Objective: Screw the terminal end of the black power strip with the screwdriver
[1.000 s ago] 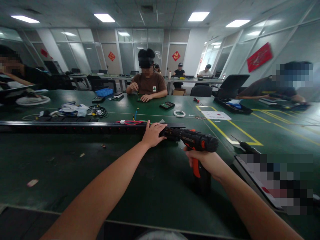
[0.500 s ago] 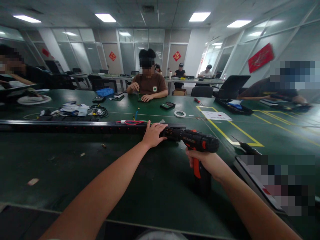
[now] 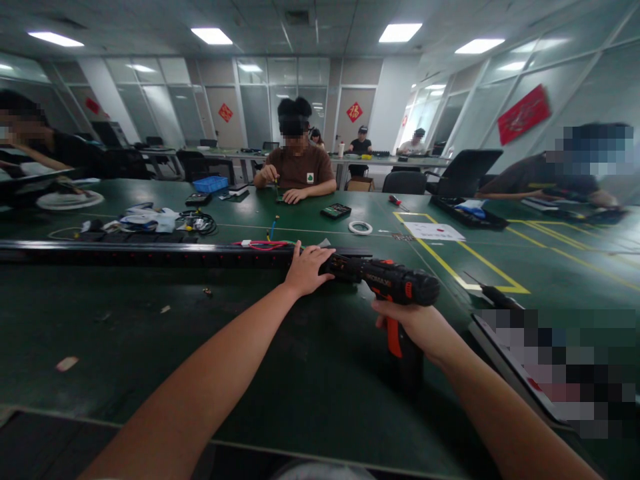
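A long black rail [image 3: 220, 256] lies across the table, reaching from the left edge to the middle. Near its right end, my left hand [image 3: 309, 268] grips it, fingers over the top and thumb on the near side. My right hand [image 3: 407, 323] is closed round the handle of a black and orange cordless drill [image 3: 397, 281]. The drill is level and points left, its front end against the rail's end; the exact contact at the tip is too dark to make out. Red and green wires [image 3: 267, 245] lie along the rail's far side.
Several small scraps and a small brass-coloured part [image 3: 207, 291] lie on the green table [image 3: 240, 413]. Beyond the rail are a cable bundle [image 3: 197, 221], a white coil [image 3: 360, 228] and a paper sheet [image 3: 435, 231]. A black-handled screwdriver [image 3: 500, 297] lies right. A co-worker [image 3: 300, 167] sits opposite.
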`<state>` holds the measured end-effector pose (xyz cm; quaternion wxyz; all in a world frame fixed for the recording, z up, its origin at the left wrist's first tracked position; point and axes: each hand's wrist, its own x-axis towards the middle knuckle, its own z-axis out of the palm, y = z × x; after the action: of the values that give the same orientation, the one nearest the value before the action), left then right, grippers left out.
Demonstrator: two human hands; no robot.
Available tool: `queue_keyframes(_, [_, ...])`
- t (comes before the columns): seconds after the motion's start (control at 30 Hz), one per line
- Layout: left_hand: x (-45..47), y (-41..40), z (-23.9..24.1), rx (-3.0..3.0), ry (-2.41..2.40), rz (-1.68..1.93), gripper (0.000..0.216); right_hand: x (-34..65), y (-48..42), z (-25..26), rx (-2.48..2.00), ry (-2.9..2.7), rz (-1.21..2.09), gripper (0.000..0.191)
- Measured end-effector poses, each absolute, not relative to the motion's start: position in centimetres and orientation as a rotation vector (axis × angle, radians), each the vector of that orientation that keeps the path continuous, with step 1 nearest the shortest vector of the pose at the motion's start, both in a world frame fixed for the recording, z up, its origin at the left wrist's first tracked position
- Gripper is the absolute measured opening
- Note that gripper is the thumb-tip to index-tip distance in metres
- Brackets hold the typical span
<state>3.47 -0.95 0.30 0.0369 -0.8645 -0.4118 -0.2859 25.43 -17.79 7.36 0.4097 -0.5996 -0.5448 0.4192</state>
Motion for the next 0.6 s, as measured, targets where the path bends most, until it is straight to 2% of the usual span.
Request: queue_keyframes(0.6, [3.51, -0.94, 0.29, -2.650, -1.269, -0.868, 0.063, 25.51, -17.76, 7.65, -1.456, -1.495, 1.061, 0.020])
